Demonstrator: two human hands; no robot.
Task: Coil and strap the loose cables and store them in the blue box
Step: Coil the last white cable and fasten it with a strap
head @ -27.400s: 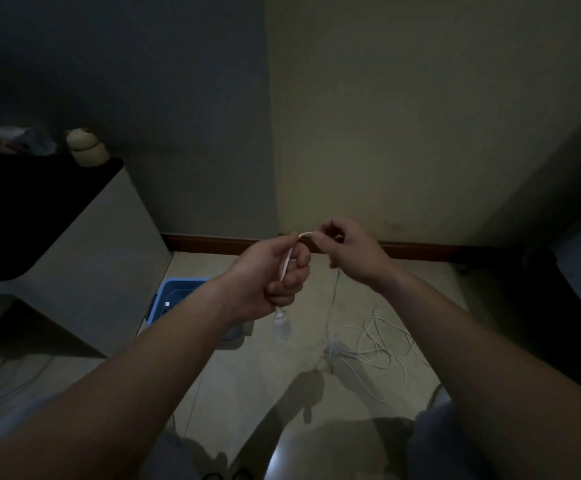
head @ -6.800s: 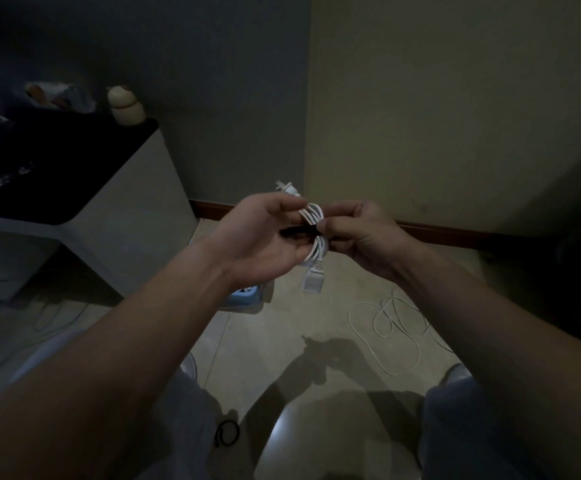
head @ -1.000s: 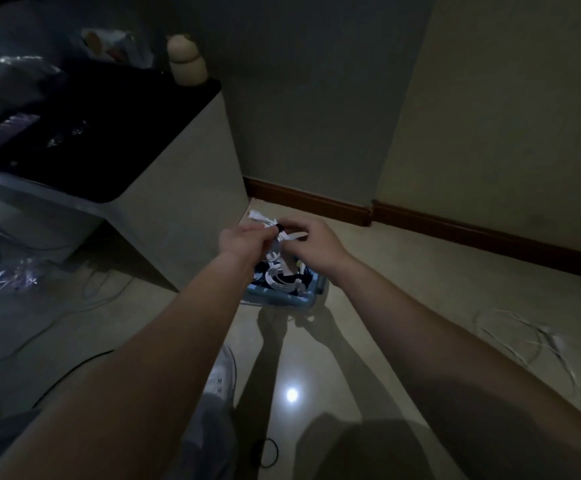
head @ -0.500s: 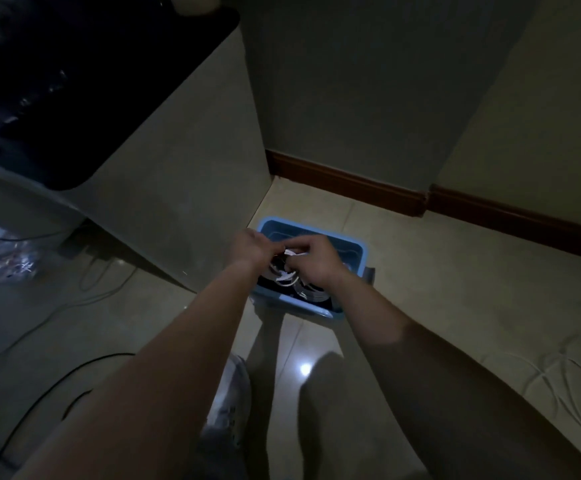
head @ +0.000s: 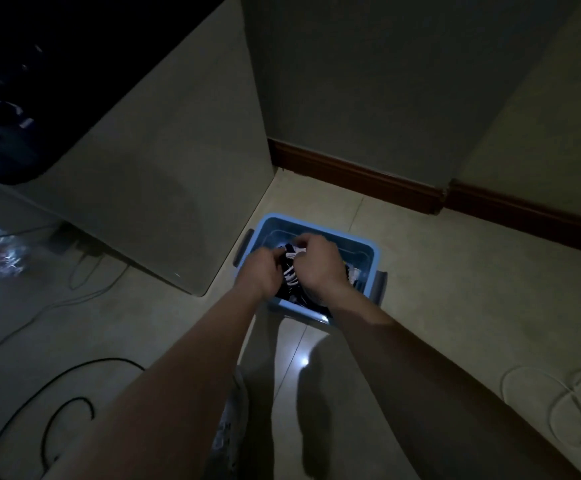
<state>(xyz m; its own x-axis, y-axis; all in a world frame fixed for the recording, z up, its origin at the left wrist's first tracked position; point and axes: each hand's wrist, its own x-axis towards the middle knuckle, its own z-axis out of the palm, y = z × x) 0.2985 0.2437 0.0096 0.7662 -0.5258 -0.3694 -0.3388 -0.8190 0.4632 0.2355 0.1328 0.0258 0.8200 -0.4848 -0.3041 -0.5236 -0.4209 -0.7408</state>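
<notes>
The blue box (head: 368,247) stands on the tiled floor beside the cabinet corner. Both my hands are down inside it. My left hand (head: 263,271) and my right hand (head: 320,266) together hold a coiled white cable (head: 290,270) bound with a dark strap, fingers curled round it. Dark and white cable bundles lie in the box under my hands, mostly hidden. A loose white cable (head: 569,407) sprawls on the floor at the right edge.
A pale cabinet (head: 164,188) with a dark cluttered top rises at the left. Black cable (head: 57,393) and a grey wire (head: 74,296) trail over the floor at the left. Brown skirting (head: 351,174) runs along the walls. My shoe (head: 233,420) is below the box.
My view has tilted down and closer to the box. Both hands have lowered the strapped white coil from above the box into it.
</notes>
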